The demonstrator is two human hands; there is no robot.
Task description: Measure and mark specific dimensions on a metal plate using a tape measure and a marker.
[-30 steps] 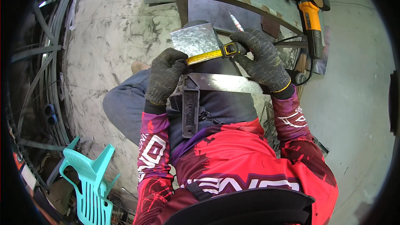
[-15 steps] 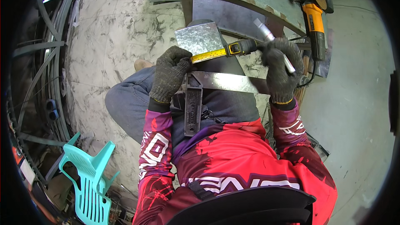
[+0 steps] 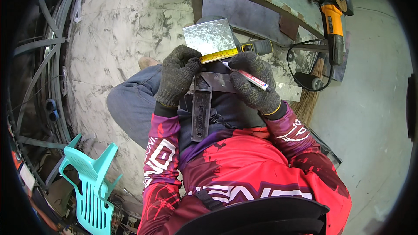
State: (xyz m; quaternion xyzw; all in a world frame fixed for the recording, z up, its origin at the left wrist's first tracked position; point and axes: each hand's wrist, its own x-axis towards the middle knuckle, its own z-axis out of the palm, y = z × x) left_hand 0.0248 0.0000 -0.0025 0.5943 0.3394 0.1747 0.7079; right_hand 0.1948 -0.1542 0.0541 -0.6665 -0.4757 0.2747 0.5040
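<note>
My gloved left hand (image 3: 177,75) pinches the end of the yellow tape measure blade (image 3: 219,55) at the near edge of a shiny metal sheet (image 3: 210,35). The black and yellow tape measure case (image 3: 260,47) lies at the right end of the blade. In my gloved right hand (image 3: 257,82) is a white and red marker pen (image 3: 248,75), its tip pointing up-left just below the blade. A try square rests across my lap, its black handle (image 3: 200,117) toward me. The square's metal blade (image 3: 218,82) runs right, partly hidden under my right hand.
An orange angle grinder (image 3: 332,26) with a black cord hangs by the metal workbench (image 3: 257,0) at far right. A straw broom (image 3: 308,100) lies below it. Metal strips (image 3: 58,61) line the left side, near a turquoise plastic chair (image 3: 89,182).
My right hand has moved left and down from the tape case toward the blade, turning the marker pen so its tip nears the tape. My left hand stays in place.
</note>
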